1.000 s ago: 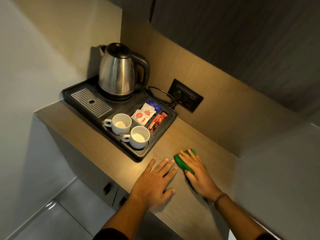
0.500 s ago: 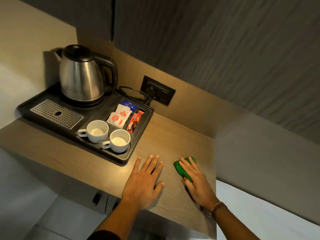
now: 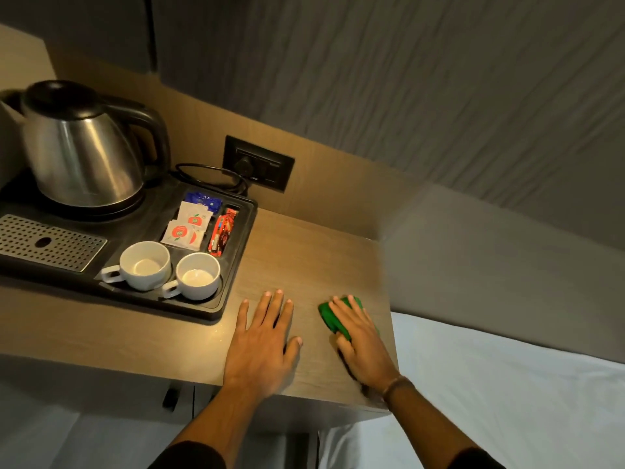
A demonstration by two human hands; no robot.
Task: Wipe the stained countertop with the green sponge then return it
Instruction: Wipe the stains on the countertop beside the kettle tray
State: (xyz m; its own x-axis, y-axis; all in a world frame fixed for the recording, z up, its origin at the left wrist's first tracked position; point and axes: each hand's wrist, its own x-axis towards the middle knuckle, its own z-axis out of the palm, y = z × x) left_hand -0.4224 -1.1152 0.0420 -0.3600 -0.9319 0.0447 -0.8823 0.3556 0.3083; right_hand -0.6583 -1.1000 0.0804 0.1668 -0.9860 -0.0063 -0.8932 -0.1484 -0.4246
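The green sponge (image 3: 327, 315) lies flat on the wooden countertop (image 3: 304, 252), near its right edge. My right hand (image 3: 360, 340) presses down on top of it, fingers spread over it, so only its left part and far tip show. My left hand (image 3: 262, 340) rests flat on the countertop to the left of the sponge, palm down, fingers apart, holding nothing. A few pale specks show on the wood just left of my left hand; no clear stain is visible.
A black tray (image 3: 233, 286) fills the left of the counter, with a steel kettle (image 3: 79, 147), two white cups (image 3: 145, 264), sachets (image 3: 187, 225) and a metal drip grid (image 3: 47, 242). A wall socket (image 3: 258, 163) with a cord sits behind. A white bed (image 3: 507, 384) lies right of the counter.
The view has swung right, so the tray and kettle sit further left. My hands have drawn apart, with the right hand still on the sponge by the right edge.
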